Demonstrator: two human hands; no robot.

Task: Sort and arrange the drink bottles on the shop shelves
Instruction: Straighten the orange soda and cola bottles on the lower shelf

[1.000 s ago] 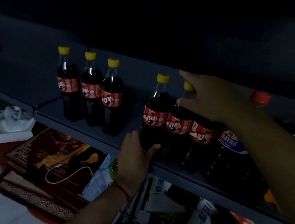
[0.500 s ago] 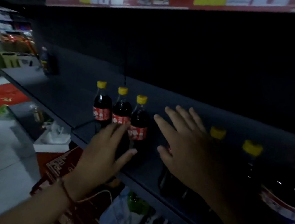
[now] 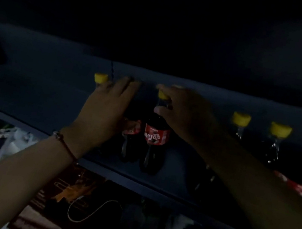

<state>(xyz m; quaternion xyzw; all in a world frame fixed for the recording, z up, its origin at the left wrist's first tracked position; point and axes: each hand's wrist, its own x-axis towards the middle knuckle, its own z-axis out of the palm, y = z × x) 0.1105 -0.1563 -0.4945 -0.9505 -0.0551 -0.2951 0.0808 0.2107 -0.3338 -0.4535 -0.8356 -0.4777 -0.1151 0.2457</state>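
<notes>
On the dark shelf (image 3: 49,97), three cola bottles with yellow caps are being handled as a small group set apart from a further row to the right. The right hand (image 3: 184,114) is curled round the neck of the front bottle (image 3: 155,135), just under its cap (image 3: 163,94), so that bottle is held. The left hand (image 3: 104,112) is laid with fingers stretched fairly straight against the two bottles beside it, one of which is shown only by its cap (image 3: 100,78) and the other by part of its red label (image 3: 132,129); whether anything is actually clasped there cannot be told, since the frame is dim and blurred.

Several risks can be judged from this. The held bottle is gripped high, at the neck, so its base could be swung into the neighbour if it is pulled quickly. The two bottles under the flat left hand are only pressed, not gripped, and could be tipped backward or sideways if pushed too hard. The group stands near the front edge of the shelf, so a toppled bottle could be rolled off onto the clutter below. The row of bottles at right (image 3: 276,147) lies close under the right forearm and could be knocked by it.
</notes>
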